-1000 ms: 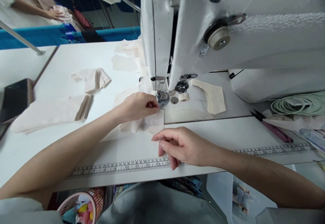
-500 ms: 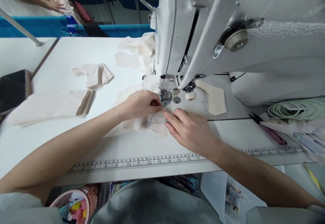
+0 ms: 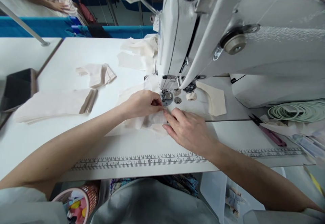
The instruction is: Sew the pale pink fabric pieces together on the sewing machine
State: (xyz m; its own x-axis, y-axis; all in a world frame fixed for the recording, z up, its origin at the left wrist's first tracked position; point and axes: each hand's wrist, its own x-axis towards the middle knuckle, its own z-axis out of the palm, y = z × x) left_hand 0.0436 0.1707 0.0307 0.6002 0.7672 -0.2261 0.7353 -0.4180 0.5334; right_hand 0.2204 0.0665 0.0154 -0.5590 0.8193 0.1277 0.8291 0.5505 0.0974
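Apparently lining up pale cloth [image 3: 154,119] on the counter [image 3: 122,146], near the foot [image 3: 165,96] of the sewing machine [image 3: 169,41]. Pinching its edge with the left hand [image 3: 142,104]; touching just beside with the right hand [image 3: 190,129], hard to tell if clamped. Probably calls for keeping edges even next.

Pale thin fabric [image 3: 155,119], rumpled, on white tabletop [image 3: 122,147]

The bare right hand [image 3: 189,129] has moved up close to the bare left hand [image 3: 143,104].
Before, its fingers hung over the long white ruler strip with black marks [image 3: 157,161]; now they touch the thin, pale pink cloth [image 3: 155,119] right beside the left fingertips.
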